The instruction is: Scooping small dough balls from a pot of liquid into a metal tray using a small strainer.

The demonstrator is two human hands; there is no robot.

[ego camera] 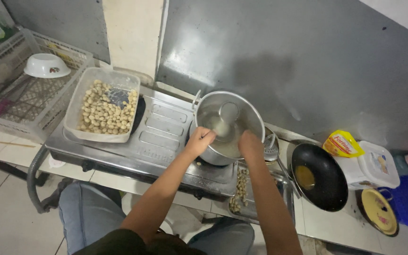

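A steel pot (249, 111) with water in it sits on the right burner of a metal stove (161, 137). My left hand (199, 140) is closed over the pot's near left rim, gripping it. My right hand (250, 141) rests on the near right rim, fingers curled down over the edge. Whether it holds anything else I cannot tell. A clear plastic tub (85, 94) full of pale round balls stands on the stove's left burner.
A slotted ladle (271, 152) and a metal tray (286, 189) with more balls lie right of the pot. A black wok (319, 175) with oil, a yellow pouch (342, 144) and a white lidded box (378, 165) stand farther right. A crate (5, 99) with a white bowl (46, 65) is at left.
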